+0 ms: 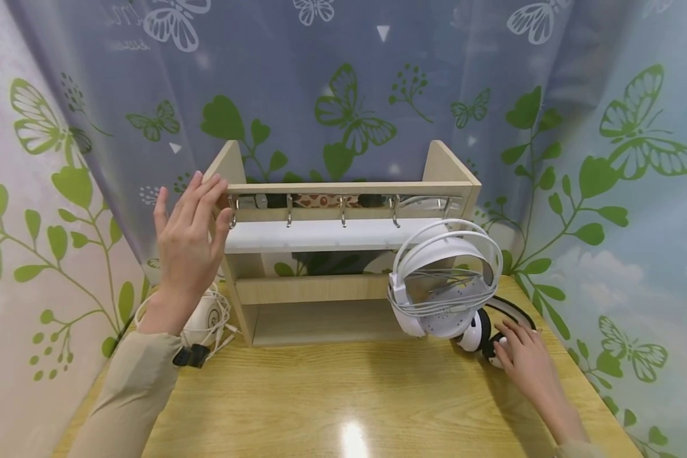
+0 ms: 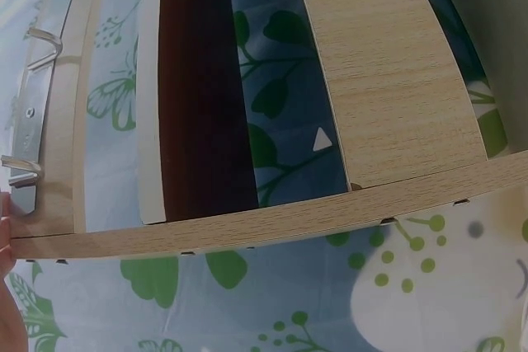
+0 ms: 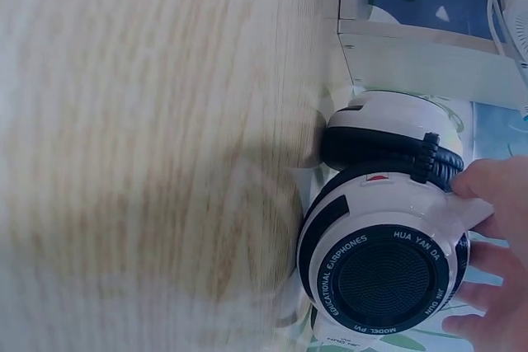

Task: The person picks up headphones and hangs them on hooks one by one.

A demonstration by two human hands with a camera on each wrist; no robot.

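A small wooden shelf (image 1: 312,291) with a row of metal hooks stands on the table. My left hand (image 1: 189,235) rests against its upper left corner, fingers mostly straight; only a sliver of fingers (image 2: 7,245) shows in the left wrist view. On the rightmost hook hang white headphones (image 1: 415,262), their grey cable wound round them. Beside the shelf's right side, black-and-white headphones (image 3: 384,278) lie on the table. My right hand (image 1: 529,362) grips these by the arm above one earcup, with the thumb on the near side and fingers behind.
Left of the shelf sits a white corded object (image 1: 203,321) with its cable wrapped round it, partly behind my left forearm. A patterned curtain (image 1: 343,83) hangs close behind and at both sides. The wooden table (image 1: 298,394) extends in front of the shelf.
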